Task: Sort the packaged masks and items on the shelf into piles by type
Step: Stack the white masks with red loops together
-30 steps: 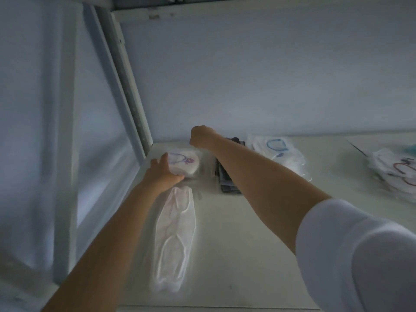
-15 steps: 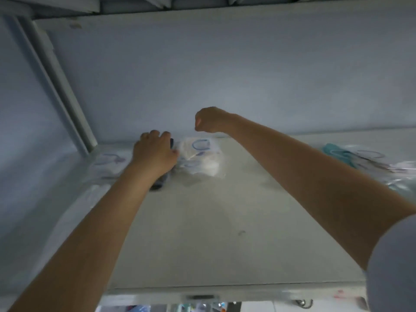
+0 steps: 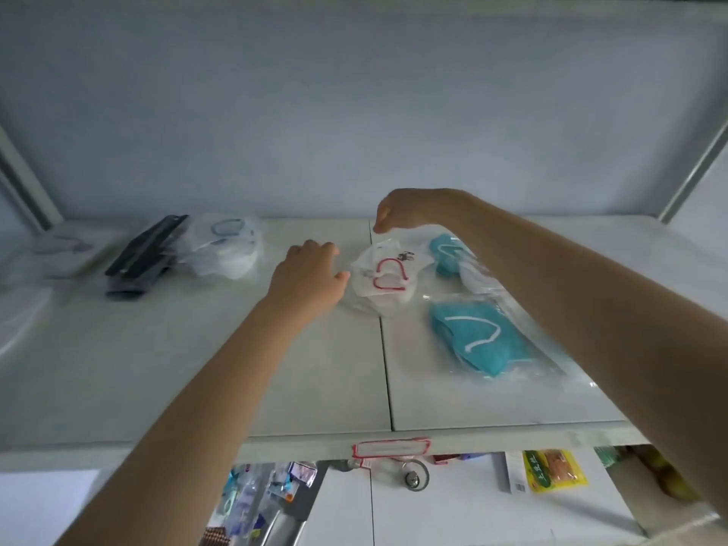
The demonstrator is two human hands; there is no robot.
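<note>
A packaged white mask with red ear loops (image 3: 384, 277) lies mid-shelf on the white shelf (image 3: 197, 368). My left hand (image 3: 311, 277) hovers just left of it, fingers apart, the thumb at the wrapper's edge. My right hand (image 3: 402, 208) hangs above the package's far corner with its fingers curled together and nothing visibly in them. Right of the package are two teal masks in clear bags, one near (image 3: 472, 340) and one farther back (image 3: 445, 254). Farther left lie white masks with blue loops (image 3: 224, 250), black packaged items (image 3: 145, 254) and a blurred mask with purple loops (image 3: 67, 246).
The shelf's back wall is close behind the piles, and slanted frame posts stand at both ends. A red-bordered label (image 3: 390, 447) is stuck on the front edge. Below it a lower shelf holds a yellow packet (image 3: 551, 470) and several small packaged goods.
My view has swung right along the shelf. My left hand left the black items and moved right to the red-loop mask package; my right hand travelled right with it, still curled.
</note>
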